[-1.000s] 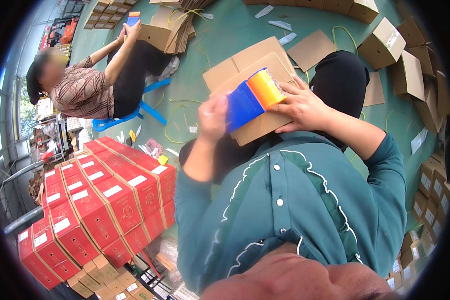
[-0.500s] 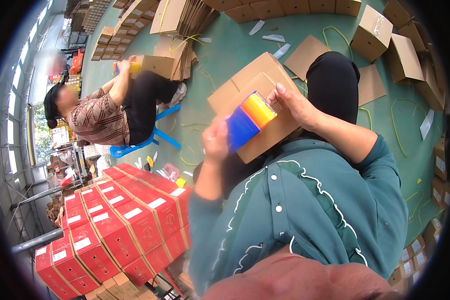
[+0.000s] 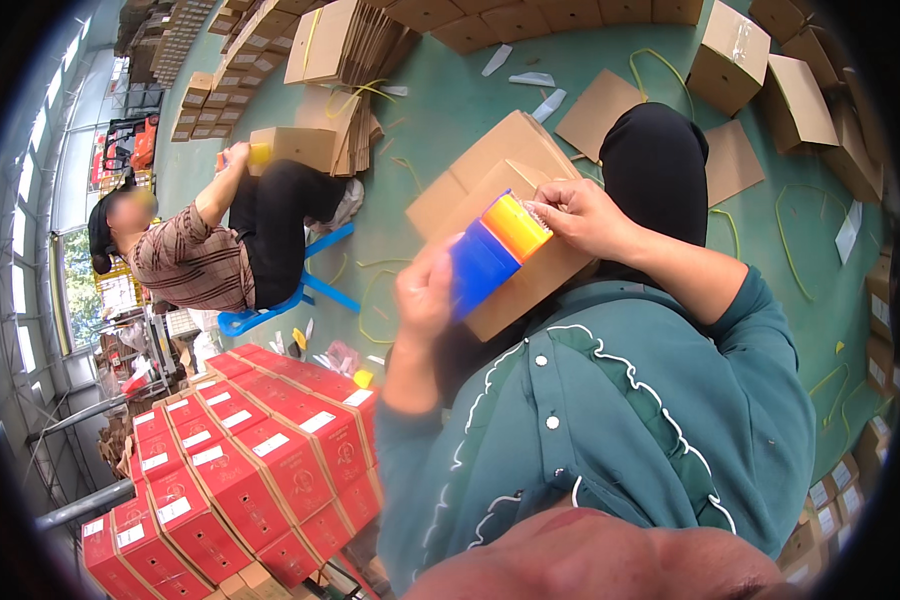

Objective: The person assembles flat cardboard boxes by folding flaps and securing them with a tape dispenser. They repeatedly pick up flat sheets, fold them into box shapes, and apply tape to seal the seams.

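Note:
A blue and yellow-orange tape dispenser (image 3: 482, 268) with a toothed edge is held tilted over my lap. My left hand (image 3: 426, 292) is wrapped round the blue end. At the toothed edge, my right hand (image 3: 592, 218) is closed, thumb and fingers pinched together. Whatever lies between those fingertips is too small to make out. Beneath the dispenser, a brown cardboard box (image 3: 548, 282) rests at my lap, partly covered by the dispenser and my hands.
Red strapped cartons (image 3: 300, 465) are stacked at the near left. Beyond them a co-worker (image 3: 195, 255) sits on a blue stool (image 3: 315, 275). Flattened cardboard (image 3: 345, 45) and brown boxes (image 3: 728, 60) stand farther off. Yellow straps (image 3: 785, 240) lie on the green floor.
My right fingers have come down and closed at the toothed edge, where the thumb stood raised before. The dispenser stays in my left hand, almost unmoved.

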Tool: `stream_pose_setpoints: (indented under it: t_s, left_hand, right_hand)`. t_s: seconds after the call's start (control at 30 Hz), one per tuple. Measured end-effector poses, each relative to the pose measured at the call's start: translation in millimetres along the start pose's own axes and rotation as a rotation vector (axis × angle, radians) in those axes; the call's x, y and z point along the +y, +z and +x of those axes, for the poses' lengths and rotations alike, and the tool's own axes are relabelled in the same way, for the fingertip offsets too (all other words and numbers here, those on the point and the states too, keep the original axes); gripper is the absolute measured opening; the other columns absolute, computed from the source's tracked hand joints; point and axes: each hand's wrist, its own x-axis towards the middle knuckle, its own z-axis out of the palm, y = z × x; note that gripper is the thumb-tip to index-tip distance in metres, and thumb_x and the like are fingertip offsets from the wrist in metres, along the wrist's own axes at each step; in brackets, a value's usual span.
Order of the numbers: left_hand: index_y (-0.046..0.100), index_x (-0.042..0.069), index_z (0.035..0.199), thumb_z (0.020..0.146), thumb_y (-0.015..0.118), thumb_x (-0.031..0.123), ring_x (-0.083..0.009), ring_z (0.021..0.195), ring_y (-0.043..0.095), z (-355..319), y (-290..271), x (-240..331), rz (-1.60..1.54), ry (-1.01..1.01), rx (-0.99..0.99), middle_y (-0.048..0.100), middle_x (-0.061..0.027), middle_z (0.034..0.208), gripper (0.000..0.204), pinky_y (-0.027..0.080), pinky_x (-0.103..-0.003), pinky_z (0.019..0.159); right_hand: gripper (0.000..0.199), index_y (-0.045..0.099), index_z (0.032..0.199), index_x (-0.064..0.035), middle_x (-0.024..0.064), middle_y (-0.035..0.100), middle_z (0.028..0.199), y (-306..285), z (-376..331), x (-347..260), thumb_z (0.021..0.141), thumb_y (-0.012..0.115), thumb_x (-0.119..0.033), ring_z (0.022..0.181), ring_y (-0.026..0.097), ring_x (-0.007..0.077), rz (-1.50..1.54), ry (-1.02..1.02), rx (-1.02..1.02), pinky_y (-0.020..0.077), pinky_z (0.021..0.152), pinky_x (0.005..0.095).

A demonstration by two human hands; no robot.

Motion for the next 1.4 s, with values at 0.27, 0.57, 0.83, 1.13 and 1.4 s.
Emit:
stream_pose_setpoints:
  t_s: [0.27, 0.57, 0.83, 1.13, 1.4]
  left_hand:
    - [0.062, 0.000, 0.125, 0.098, 0.054, 0.016, -0.0037, 0.063, 0.048, -2, 11, 16, 0.072, -0.039, 0.000, 0.058, 0.0042, 0.074, 0.032, 0.042, -0.020, 0.058]
    - [0.061, 0.000, 0.126, 0.097, 0.055, 0.011, -0.0038, 0.064, 0.049, -14, -4, 15, -0.032, -0.062, -0.001, 0.059, 0.0030, 0.077, 0.032, 0.042, -0.020, 0.058]
    - [0.062, 0.001, 0.125, 0.096, 0.054, 0.008, -0.0050, 0.064, 0.050, -15, -3, 15, 0.111, -0.054, -0.033, 0.061, 0.0006, 0.079, 0.031, 0.043, -0.021, 0.059]
    - [0.064, 0.003, 0.122, 0.096, 0.053, 0.011, -0.0077, 0.065, 0.054, 0, 10, 31, 0.249, -0.097, -0.102, 0.062, -0.0041, 0.076, 0.030, 0.045, -0.024, 0.062]
    - [0.065, 0.005, 0.122, 0.096, 0.053, 0.013, -0.0110, 0.066, 0.059, 7, 18, 34, 0.342, -0.090, -0.132, 0.065, -0.0094, 0.079, 0.030, 0.048, -0.027, 0.064]
  right_hand:
    - [0.029, 0.064, 0.087, 0.0028, 0.0129, 0.059, 0.071, -19, 19, 16, 0.093, 0.060, -0.025, 0.066, 0.053, 0.0178, -0.144, -0.095, -0.016, 0.0453, 0.065, 0.0327]
    - [0.033, 0.067, 0.092, 0.0012, 0.0133, 0.060, 0.077, -62, 20, 39, 0.094, 0.061, -0.031, 0.073, 0.055, 0.0218, -0.248, -0.124, 0.116, 0.0449, 0.069, 0.0342]
    - [0.037, 0.062, 0.079, -0.0001, 0.0116, 0.052, 0.070, -70, 18, 41, 0.095, 0.059, -0.034, 0.075, 0.049, 0.0232, -0.336, -0.161, 0.170, 0.0420, 0.069, 0.0358]
    - [0.032, 0.057, 0.077, -0.0002, 0.0129, 0.053, 0.069, -68, 11, 50, 0.095, 0.057, -0.027, 0.076, 0.050, 0.0281, -0.549, -0.193, 0.307, 0.0433, 0.069, 0.0391]
    - [0.024, 0.057, 0.083, -0.0028, 0.0168, 0.058, 0.079, -52, 7, 54, 0.095, 0.054, -0.024, 0.075, 0.058, 0.0379, -0.628, -0.172, 0.451, 0.0473, 0.066, 0.0459]
